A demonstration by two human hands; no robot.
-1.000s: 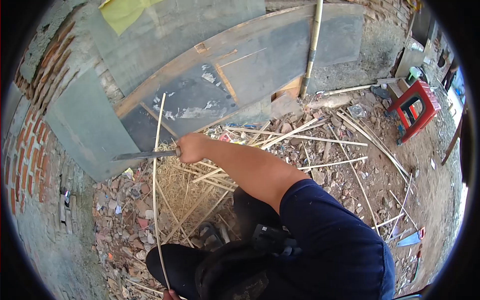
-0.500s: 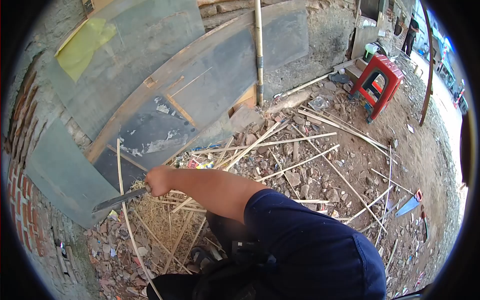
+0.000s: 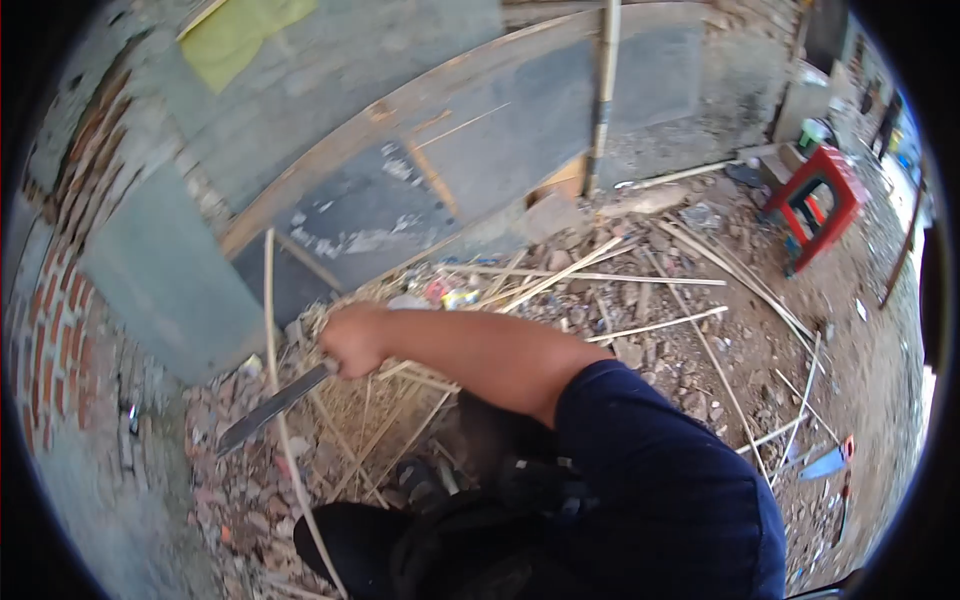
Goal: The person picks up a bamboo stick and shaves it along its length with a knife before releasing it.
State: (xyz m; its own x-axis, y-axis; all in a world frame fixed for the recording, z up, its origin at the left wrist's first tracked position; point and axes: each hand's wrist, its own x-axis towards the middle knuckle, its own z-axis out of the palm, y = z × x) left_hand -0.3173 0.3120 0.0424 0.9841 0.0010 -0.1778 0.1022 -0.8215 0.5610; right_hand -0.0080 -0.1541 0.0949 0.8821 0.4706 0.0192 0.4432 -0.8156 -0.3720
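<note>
My right hand [image 3: 355, 340] is closed round the handle of a long machete [image 3: 270, 408], whose blade points down and to the left. The blade crosses a long, thin, slightly bent bamboo strip [image 3: 270, 310], which runs from near the wall panels down past my left knee. Its lower end reaches the bottom edge of the view. My left hand is out of view. Beneath the blade lie pale shavings [image 3: 345, 430] and more bamboo strips [image 3: 415, 375].
Rubble [image 3: 240, 500] covers the ground. Panels [image 3: 370, 200] and a bamboo pole [image 3: 604, 100] lean on the wall. At the right are a red stool [image 3: 835, 200], a handsaw [image 3: 825, 463] and loose strips [image 3: 720, 375].
The machete has swung from nearly level to a steeper downward slant along the strip. The head view shifted right and back. My left hand, seen at the bottom edge earlier, has left the view.
</note>
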